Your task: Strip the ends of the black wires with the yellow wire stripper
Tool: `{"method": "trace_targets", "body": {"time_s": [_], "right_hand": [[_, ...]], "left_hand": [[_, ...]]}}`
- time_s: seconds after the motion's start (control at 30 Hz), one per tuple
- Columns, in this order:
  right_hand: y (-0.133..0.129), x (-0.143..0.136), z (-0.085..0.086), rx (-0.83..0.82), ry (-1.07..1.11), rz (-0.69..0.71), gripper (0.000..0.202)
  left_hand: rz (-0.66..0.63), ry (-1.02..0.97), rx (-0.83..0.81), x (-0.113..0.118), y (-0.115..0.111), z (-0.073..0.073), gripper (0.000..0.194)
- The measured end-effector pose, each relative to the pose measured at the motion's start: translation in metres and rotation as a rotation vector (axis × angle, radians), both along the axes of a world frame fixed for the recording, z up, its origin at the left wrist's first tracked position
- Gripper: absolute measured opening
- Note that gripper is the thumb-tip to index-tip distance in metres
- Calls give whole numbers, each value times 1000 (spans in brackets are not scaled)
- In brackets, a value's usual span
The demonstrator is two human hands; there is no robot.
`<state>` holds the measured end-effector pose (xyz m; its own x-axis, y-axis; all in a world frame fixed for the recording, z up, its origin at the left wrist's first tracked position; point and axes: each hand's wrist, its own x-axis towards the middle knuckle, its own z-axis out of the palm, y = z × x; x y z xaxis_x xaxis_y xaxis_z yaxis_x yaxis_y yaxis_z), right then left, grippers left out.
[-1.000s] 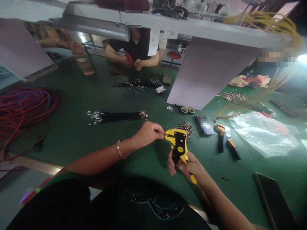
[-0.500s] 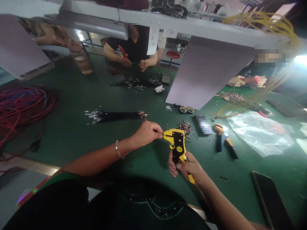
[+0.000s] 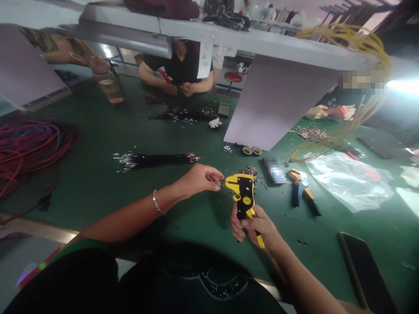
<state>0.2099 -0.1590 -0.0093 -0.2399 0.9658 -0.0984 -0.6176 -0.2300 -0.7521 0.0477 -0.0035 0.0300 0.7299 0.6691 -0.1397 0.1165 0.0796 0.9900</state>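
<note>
My right hand [image 3: 257, 224] is wrapped round the handles of a yellow and black wire stripper [image 3: 244, 194], its jaws pointing left. Just left of those jaws, my left hand [image 3: 206, 179] is closed in a pinch, with a small gap between it and the tool. Something tiny and dark seems to show at its fingertips, too small to name. Behind the left hand lies a bundle of black wires [image 3: 157, 160], with silvery ends on the left and coppery ends on the right. A heap of small cut bits [image 3: 250, 171] is partly hidden behind the stripper.
On the green table [image 3: 183, 218], a second wire stripper [image 3: 303, 189], a clear plastic bag [image 3: 348, 179] and a phone [image 3: 366, 270] lie to the right. Red and blue cables [image 3: 29, 152] are coiled left. A white divider [image 3: 278, 100] stands behind. Co-workers sit across.
My left hand has come away from the stripper's jaws, leaving a small gap. The stripper stays in my right hand. The whole view has shifted slightly.
</note>
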Motion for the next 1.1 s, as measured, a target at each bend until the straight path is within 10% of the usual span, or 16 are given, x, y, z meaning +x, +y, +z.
{"method": "trace_targets", "body": {"time_s": [0.3, 0.73, 1.1], "right_hand": [[0, 3, 12, 7, 5, -52, 14], [2, 6, 10, 19, 61, -68, 17], [3, 6, 5, 27, 36, -47, 15]], "left_hand": [[-127, -26, 105, -7, 11, 11, 67], [-50, -442, -511, -4, 31, 4, 67], [85, -326, -231, -6, 21, 5, 48]]}}
